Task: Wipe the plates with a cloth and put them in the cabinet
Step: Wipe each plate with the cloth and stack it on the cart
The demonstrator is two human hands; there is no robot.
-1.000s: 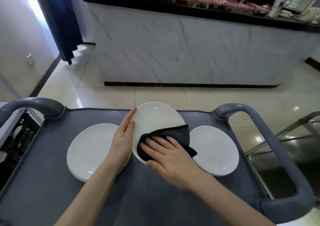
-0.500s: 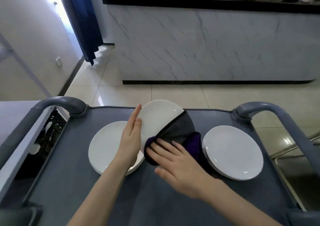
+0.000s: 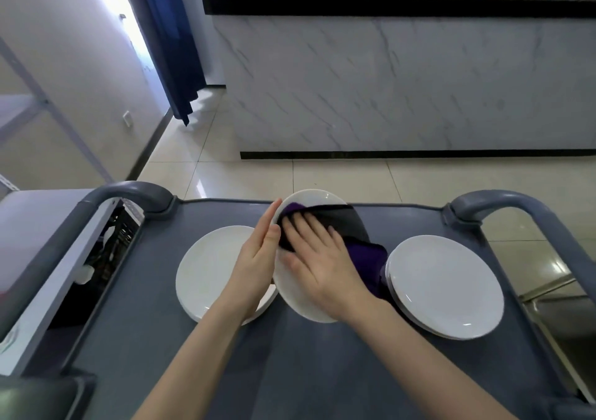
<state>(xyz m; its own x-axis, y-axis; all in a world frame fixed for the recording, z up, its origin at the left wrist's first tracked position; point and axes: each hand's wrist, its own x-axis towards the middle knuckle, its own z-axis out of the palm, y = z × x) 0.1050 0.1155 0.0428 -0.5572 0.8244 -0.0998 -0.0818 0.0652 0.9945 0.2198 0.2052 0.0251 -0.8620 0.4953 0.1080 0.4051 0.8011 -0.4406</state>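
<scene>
A white plate (image 3: pixel 298 294) stands tilted above the middle of the grey cart top (image 3: pixel 290 371). My left hand (image 3: pixel 258 258) steadies its left rim with straight fingers. My right hand (image 3: pixel 317 258) presses a dark grey and purple cloth (image 3: pixel 358 242) flat against the plate's face. The cloth drapes off the plate's right side. A stack of white plates (image 3: pixel 209 271) lies to the left, partly under my left hand. Another white stack (image 3: pixel 448 287) lies to the right.
Grey cart handles rise at the far left (image 3: pixel 129 194) and far right (image 3: pixel 516 206). A marble-fronted counter (image 3: pixel 403 87) with a black top stands beyond the tiled floor. A rack with a dark crate (image 3: pixel 106 248) sits left of the cart. A blue curtain (image 3: pixel 167 42) hangs by the doorway.
My right hand has slid the cloth up and to the left across the plate's face. The view has turned left, shifting the cart and plates to the right in the frame.
</scene>
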